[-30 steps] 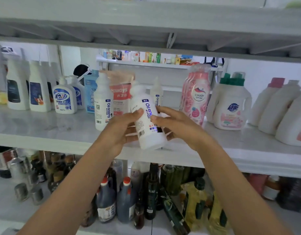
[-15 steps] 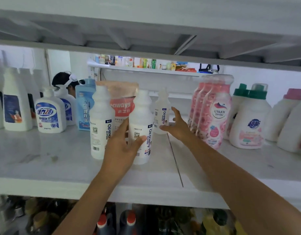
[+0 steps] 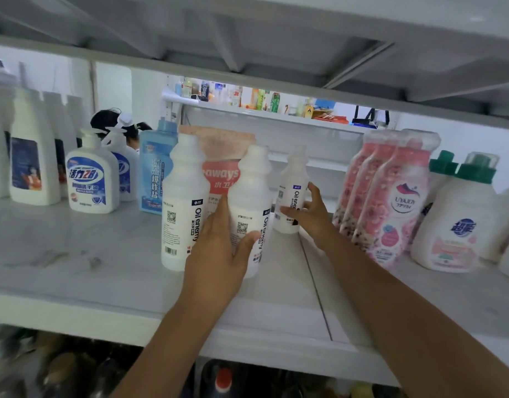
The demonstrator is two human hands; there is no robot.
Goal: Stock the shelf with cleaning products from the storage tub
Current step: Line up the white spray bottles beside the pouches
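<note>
Three white "Oil enemy" bottles stand on the white shelf (image 3: 75, 254). My left hand (image 3: 219, 259) wraps around the middle bottle (image 3: 252, 193), which stands upright next to the left bottle (image 3: 184, 196). Farther back, my right hand (image 3: 310, 216) curls its fingers around the lower part of the rear bottle (image 3: 293, 179), thumb on its right side. The storage tub is not in view.
A red-and-pink pouch (image 3: 221, 156) and a blue bottle (image 3: 154, 168) stand behind the white bottles. Pink bottles (image 3: 397, 202) and a green-capped detergent jug (image 3: 460, 225) crowd the right; pump and spray bottles (image 3: 89, 179) fill the left. The upper shelf hangs low overhead.
A second ago both hands held the middle bottle in front of the shelf. It now stands on the shelf in my left hand, and my right hand has moved back to the rear bottle.
</note>
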